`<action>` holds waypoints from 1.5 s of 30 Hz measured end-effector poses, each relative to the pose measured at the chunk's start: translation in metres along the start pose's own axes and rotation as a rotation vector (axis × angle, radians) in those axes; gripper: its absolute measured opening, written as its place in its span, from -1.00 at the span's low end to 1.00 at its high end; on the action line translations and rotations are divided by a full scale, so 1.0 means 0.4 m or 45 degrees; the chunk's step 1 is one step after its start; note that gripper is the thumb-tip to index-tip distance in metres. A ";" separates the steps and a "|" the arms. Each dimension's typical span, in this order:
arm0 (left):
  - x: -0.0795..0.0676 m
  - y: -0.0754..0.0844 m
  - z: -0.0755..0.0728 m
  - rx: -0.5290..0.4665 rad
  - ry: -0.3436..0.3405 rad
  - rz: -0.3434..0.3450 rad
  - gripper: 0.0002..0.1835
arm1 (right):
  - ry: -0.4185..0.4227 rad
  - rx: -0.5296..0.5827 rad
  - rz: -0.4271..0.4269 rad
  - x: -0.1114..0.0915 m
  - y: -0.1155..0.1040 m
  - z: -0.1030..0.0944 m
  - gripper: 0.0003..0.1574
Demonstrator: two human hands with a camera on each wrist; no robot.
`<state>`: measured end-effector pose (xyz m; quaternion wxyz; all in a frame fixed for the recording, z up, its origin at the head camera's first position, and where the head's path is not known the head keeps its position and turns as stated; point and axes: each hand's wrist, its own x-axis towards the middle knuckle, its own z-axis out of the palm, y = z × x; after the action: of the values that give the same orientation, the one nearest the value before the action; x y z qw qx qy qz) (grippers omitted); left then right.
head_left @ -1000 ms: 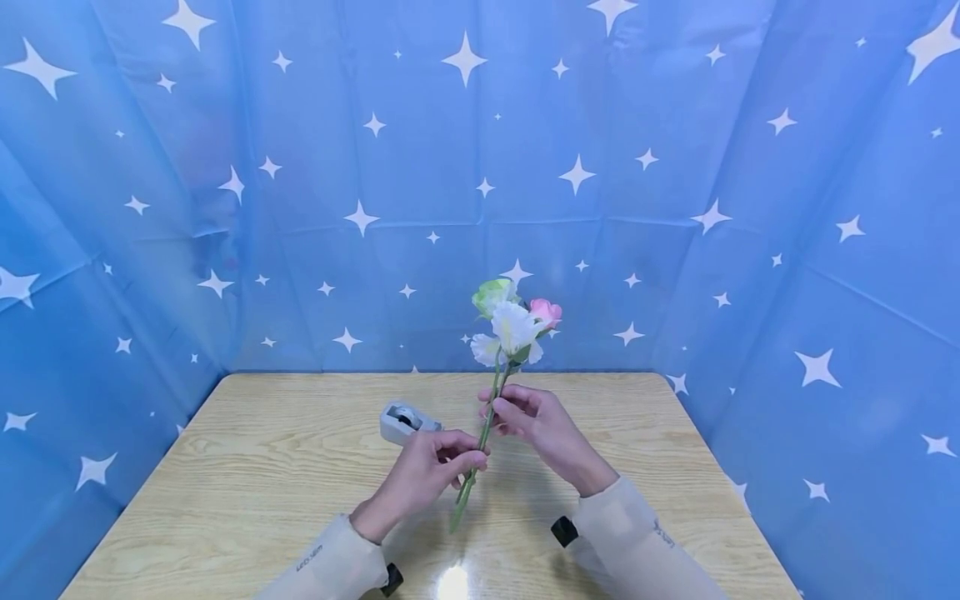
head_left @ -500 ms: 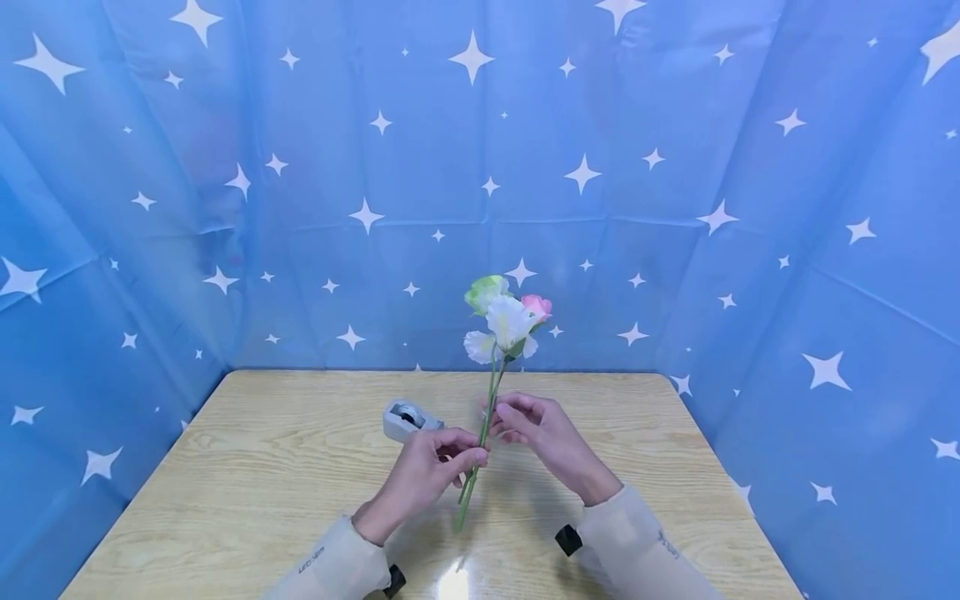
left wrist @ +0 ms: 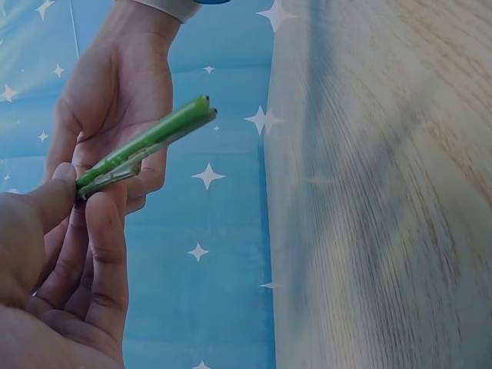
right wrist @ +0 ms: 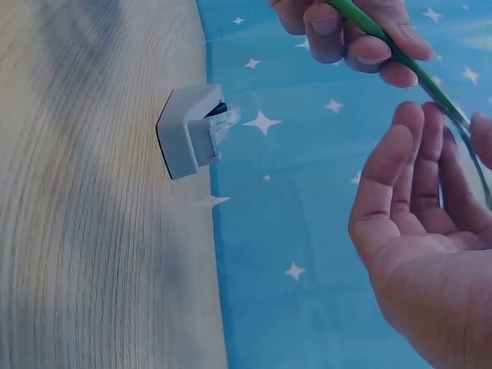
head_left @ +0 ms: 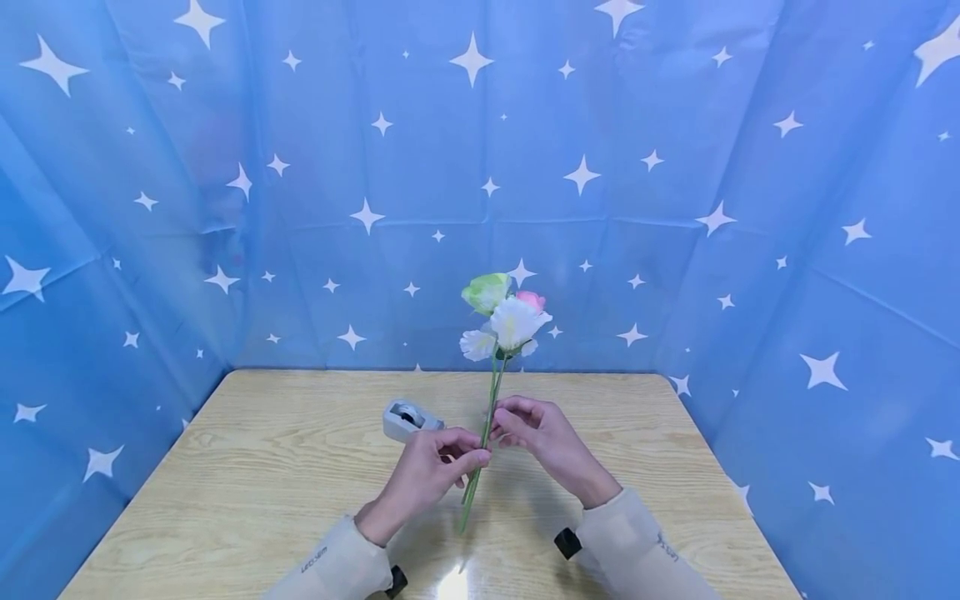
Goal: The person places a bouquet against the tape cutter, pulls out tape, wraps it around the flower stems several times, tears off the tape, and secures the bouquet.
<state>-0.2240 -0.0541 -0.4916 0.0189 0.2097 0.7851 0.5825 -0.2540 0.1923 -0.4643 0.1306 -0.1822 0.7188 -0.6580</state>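
A bunch of flowers with a green-white bloom (head_left: 485,292), a white bloom (head_left: 517,323) and a pink bloom (head_left: 532,301) stands tilted above the table. My left hand (head_left: 431,471) pinches the lower green stems (left wrist: 146,142) between thumb and fingers, their cut ends sticking out below. Higher up, my right hand (head_left: 551,442) has its curled fingers and thumb on either side of the stems; its exact contact is partly hidden. Something clear and shiny, like tape, shows along the stem near the right fingers in the right wrist view. A grey tape dispenser (head_left: 397,423) stands behind my left hand.
The wood-grain table (head_left: 262,467) spreads beneath both hands. Blue star-patterned curtains (head_left: 420,167) hang behind it and at both sides. In the right wrist view the dispenser (right wrist: 184,142) sits near the table's edge.
The blooms have shifted slightly left and turned, so the pink one is more covered by the white. My right hand has come slightly down, its fingers reaching less far past the stems.
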 end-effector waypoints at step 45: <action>0.009 -0.004 0.028 0.047 0.003 0.050 -0.84 | 0.182 -0.255 -0.311 -0.004 0.014 0.024 -0.70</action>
<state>-0.2248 -0.0431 -0.4958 0.0028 0.2246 0.7914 0.5685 -0.2492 0.1847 -0.4708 -0.0203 -0.2330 0.7607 -0.6055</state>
